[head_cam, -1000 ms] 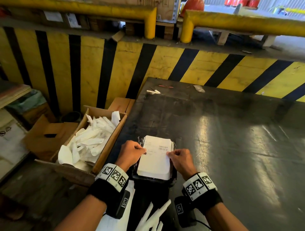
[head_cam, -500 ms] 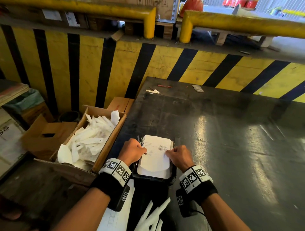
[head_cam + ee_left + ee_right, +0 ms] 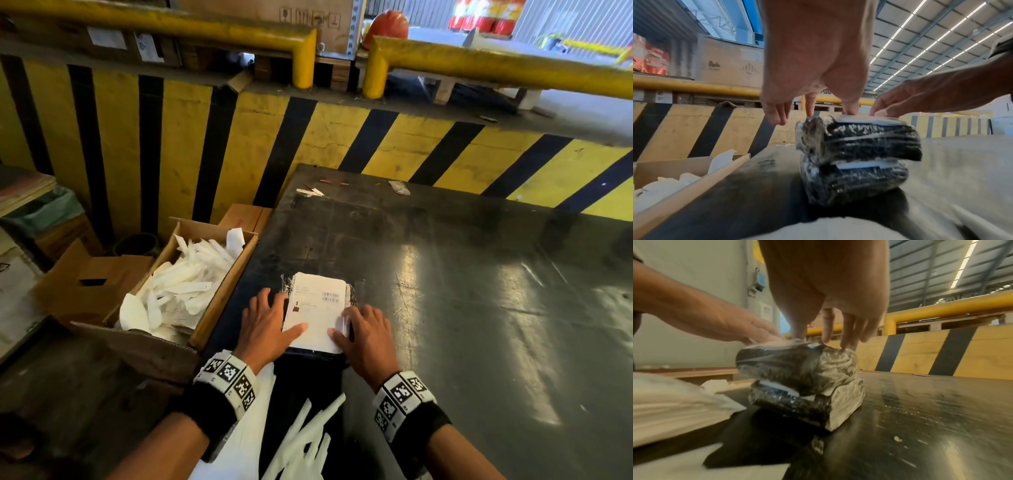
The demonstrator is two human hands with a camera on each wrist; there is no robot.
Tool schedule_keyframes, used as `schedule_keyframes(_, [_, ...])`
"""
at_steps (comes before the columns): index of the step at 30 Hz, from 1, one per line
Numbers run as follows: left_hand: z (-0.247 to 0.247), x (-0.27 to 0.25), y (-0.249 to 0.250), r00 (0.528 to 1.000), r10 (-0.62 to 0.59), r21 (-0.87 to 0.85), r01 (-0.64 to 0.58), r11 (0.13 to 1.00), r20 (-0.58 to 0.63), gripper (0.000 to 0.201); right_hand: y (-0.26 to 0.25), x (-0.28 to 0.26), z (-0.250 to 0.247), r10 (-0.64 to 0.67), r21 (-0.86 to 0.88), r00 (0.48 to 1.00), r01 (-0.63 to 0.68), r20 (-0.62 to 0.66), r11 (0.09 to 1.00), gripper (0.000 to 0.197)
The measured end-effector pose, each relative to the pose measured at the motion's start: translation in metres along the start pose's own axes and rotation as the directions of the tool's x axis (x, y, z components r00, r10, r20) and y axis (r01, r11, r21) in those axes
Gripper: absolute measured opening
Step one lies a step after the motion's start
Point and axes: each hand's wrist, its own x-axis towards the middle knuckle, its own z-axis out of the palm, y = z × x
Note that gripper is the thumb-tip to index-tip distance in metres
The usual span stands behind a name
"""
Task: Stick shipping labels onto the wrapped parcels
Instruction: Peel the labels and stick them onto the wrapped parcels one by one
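Dark steel counter (image 3: 445,308), hazard-striped wall behind. Your left hand (image 3: 263,325) and right hand (image 3: 366,334), fingers flat, press shipping label (image 3: 317,308) onto top wrapped parcel (image 3: 857,139), stacked on second parcel (image 3: 855,180). Film looks slippery, bundle soft: grip sides.

I see a dark, scuffed desk (image 3: 462,308) catching glare, set against a low wall (image 3: 191,144) painted in yellow and black stripes and topped by yellow rails (image 3: 496,65). My wrist views show a ribbed warehouse roof (image 3: 941,40) with long strip lights (image 3: 900,27).
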Motion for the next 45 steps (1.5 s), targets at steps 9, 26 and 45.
schedule_keyframes(9, [0.023,-0.01,-0.006,0.988,0.059,0.045,-0.066,0.997,0.144,0.097,0.0,-0.021,0.0,-0.159,-0.347,0.979,0.194,0.127,0.918,0.044])
schedule_keyframes(26, [0.03,-0.006,-0.013,0.982,0.104,-0.005,-0.104,0.995,0.158,0.088,-0.004,0.062,0.003,-0.057,-0.285,0.962,0.136,0.269,0.949,0.124])
schedule_keyframes(45, [0.031,-0.009,-0.013,0.984,0.121,-0.018,-0.119,0.993,0.132,0.098,-0.019,0.071,-0.011,-0.275,-0.172,0.825,0.403,0.493,0.899,0.103])
